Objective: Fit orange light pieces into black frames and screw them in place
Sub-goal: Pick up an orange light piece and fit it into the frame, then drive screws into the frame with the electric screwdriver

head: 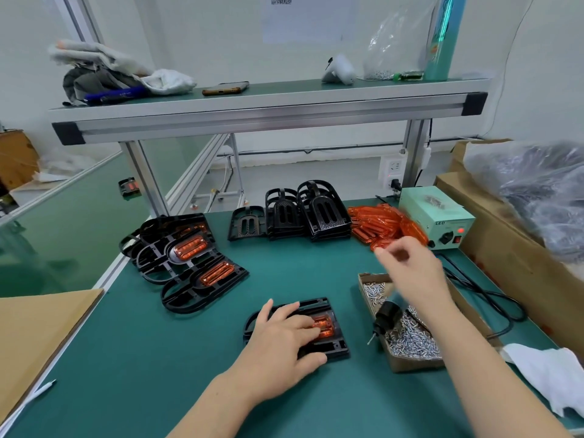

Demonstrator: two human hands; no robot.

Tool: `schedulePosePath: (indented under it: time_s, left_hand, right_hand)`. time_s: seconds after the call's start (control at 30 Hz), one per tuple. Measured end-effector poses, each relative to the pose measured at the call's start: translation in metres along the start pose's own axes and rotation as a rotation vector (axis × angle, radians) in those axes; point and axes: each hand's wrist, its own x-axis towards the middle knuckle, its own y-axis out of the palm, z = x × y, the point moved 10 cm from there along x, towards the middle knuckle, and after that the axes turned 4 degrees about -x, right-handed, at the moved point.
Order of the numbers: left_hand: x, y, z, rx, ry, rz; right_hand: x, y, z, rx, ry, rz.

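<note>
A black frame (328,346) lies flat on the green mat near the front, with an orange light piece (325,327) seated in it. My left hand (284,333) rests on this frame, fingers spread flat over the orange piece. My right hand (410,273) hovers blurred above the box of screws (410,339), close to the pile of loose orange pieces (382,226); whether it holds anything is unclear. An electric screwdriver (387,316) lies tip-down over the screw box. Stacks of bare black frames (303,213) stand at the back.
Finished frames with orange pieces (186,257) lie heaped at the left. A pale green power unit (439,219) with a black cable (486,295) sits at the right, beside cardboard boxes (505,248). A cardboard sheet (38,330) covers the left front; a white cloth (550,371) lies at the right.
</note>
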Motion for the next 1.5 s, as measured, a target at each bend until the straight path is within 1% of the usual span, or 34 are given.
schedulePosePath:
  time_s: [0.03, 0.07, 0.1, 0.27, 0.4, 0.5, 0.57, 0.63, 0.73, 0.8, 0.9, 0.97, 1.07, 1.13, 1.23, 1.33, 1.43, 1.5]
  left_hand:
    - [0.0, 0.002, 0.0, 0.014, 0.002, 0.003]
    - [0.0, 0.002, -0.001, 0.026, 0.004, 0.002]
    - [0.001, 0.002, -0.002, 0.035, 0.006, -0.002]
    - [0.003, -0.002, -0.005, 0.067, 0.009, -0.022]
    - [0.002, -0.003, -0.006, 0.053, -0.005, -0.02]
    - [0.001, -0.003, -0.005, 0.043, -0.018, -0.009]
    - [0.001, -0.005, -0.007, 0.033, -0.017, -0.013]
    - [0.001, -0.006, -0.009, 0.026, -0.01, -0.018]
    - [0.0, -0.006, -0.01, 0.027, -0.009, -0.003]
    - [0.001, -0.008, -0.01, 0.021, -0.016, 0.008]
    - [0.005, -0.012, -0.012, 0.019, -0.031, 0.008]
    - [0.012, -0.019, -0.017, 0.002, -0.035, -0.025]
    - [0.03, -0.033, -0.03, -0.042, -0.031, -0.098]
    - [0.048, -0.036, -0.043, -0.056, -0.02, -0.107]
    - [0.075, -0.03, -0.072, -0.074, 0.038, -0.07]
    - [0.099, -0.016, -0.101, -0.043, 0.104, -0.007]
    - [0.116, 0.008, -0.12, 0.082, 0.128, 0.117]
    - [0.121, 0.022, -0.125, 0.117, 0.121, 0.187]
  right_hand:
    - [0.001, -0.014, -0.018, -0.02, 0.068, -0.09]
    - [0.001, -0.024, -0.035, -0.053, 0.122, -0.145]
    - [0.0, -0.028, -0.049, -0.084, 0.163, -0.162]
    - [-0.009, -0.014, -0.092, -0.179, 0.322, -0.041]
    - [-0.017, -0.002, -0.097, -0.011, 0.396, -0.051]
    - [-0.022, 0.008, -0.109, 0.257, 0.531, -0.063]
    - [-0.026, 0.017, -0.114, 0.386, 0.609, -0.026]
    - [-0.028, 0.023, -0.116, 0.43, 0.64, 0.021]
    - [-0.029, 0.027, -0.112, 0.448, 0.64, 0.045]
    - [-0.03, 0.029, -0.111, 0.5, 0.652, 0.019]
    - [-0.032, 0.03, -0.11, 0.713, 0.663, -0.043]
    - [-0.032, 0.03, -0.107, 0.854, 0.641, -0.062]
    - [-0.033, 0.028, -0.1, 1.022, 0.593, -0.062]
    - [-0.032, 0.026, -0.093, 1.157, 0.546, -0.028]
    - [-0.028, 0.022, -0.078, 1.332, 0.458, 0.058]
    - [-0.026, 0.02, -0.073, 1.381, 0.403, 0.118]
    - [-0.022, 0.019, -0.079, 1.401, 0.393, 0.107]
    - [-0.018, 0.017, -0.078, 1.439, 0.379, 0.099]
